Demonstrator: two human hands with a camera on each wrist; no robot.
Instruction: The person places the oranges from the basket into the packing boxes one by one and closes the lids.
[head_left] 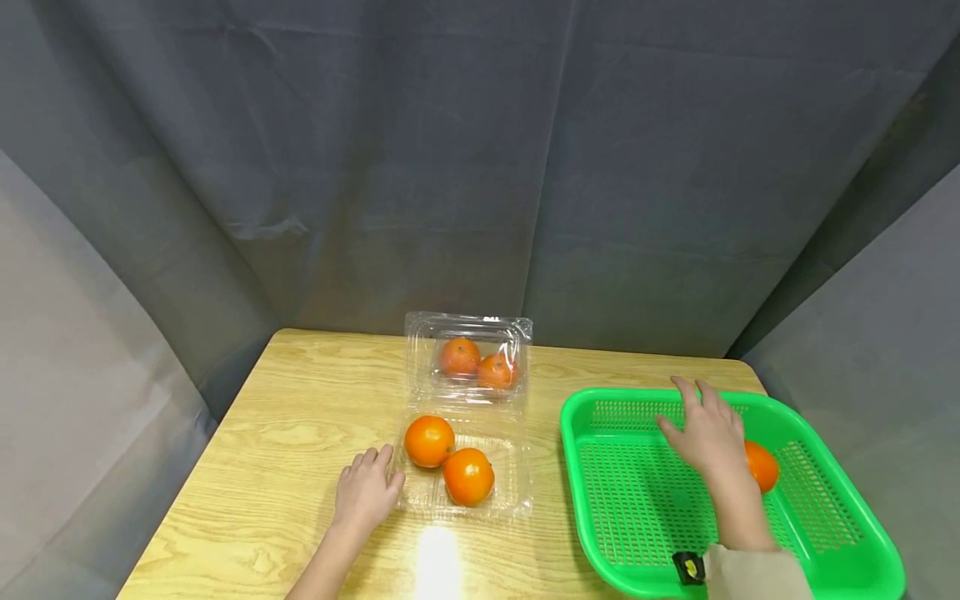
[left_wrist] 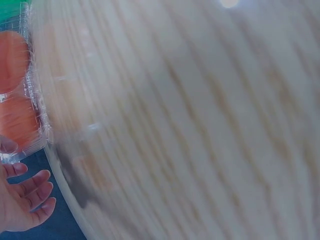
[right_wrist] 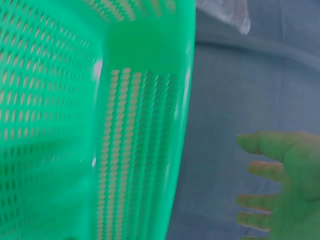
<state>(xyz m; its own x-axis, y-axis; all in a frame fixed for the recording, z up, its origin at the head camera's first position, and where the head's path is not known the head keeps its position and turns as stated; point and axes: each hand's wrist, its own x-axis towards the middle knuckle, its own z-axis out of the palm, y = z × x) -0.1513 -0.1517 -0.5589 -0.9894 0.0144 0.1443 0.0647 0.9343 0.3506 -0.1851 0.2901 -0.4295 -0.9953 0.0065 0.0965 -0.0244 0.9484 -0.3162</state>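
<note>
My left hand (head_left: 366, 493) rests by the left edge of a clear plastic clamshell container (head_left: 510, 492), fingers relaxed and holding nothing. Two oranges (head_left: 429, 442) sit in its near tray. Two duller oranges (head_left: 460, 357) show through the clear plastic lid section (head_left: 420, 333) behind. In the left wrist view, the left hand (left_wrist: 25, 197) has loosely spread fingers beside oranges (left_wrist: 14, 62) in clear plastic. My right hand (head_left: 708, 433) is over a green basket (head_left: 573, 467), fingers extended with nothing in them. Partly hidden behind that hand is an orange (head_left: 762, 467) in the basket.
A light wooden table (head_left: 285, 417) carries the container and the basket. Grey curtains (head_left: 390, 167) hang behind it and at both sides. A small black object with a yellow mark (head_left: 688, 568) shows at the right sleeve (head_left: 753, 573), over the basket's near rim.
</note>
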